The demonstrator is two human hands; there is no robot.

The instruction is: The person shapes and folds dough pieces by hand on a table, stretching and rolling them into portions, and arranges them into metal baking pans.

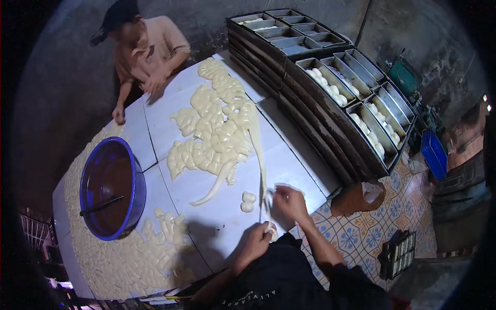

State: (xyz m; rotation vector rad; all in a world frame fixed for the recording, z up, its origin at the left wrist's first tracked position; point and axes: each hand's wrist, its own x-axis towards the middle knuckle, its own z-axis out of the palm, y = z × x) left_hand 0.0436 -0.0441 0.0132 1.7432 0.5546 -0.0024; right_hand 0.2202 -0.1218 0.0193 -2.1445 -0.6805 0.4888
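A long dough strip [258, 165] stretches from the lumpy dough mass [212, 144] on the white tiled table [152, 201] down to my hands. My left hand [256, 240] is closed on the strip's lower end near the table's front edge. My right hand [289, 202], higher and to the right, has its fingers curled and pinched at the strip. Two small dough balls [248, 202] lie touching on the table just left of the strip.
A blue basin [133, 205] of brown liquid with a dark stick stands left among small dough pieces [139, 258]. A co-worker [160, 41] leans at the far left side. Stacked metal pans [351, 142], some holding dough balls, fill the back right; a blue crate [434, 154] is beyond.
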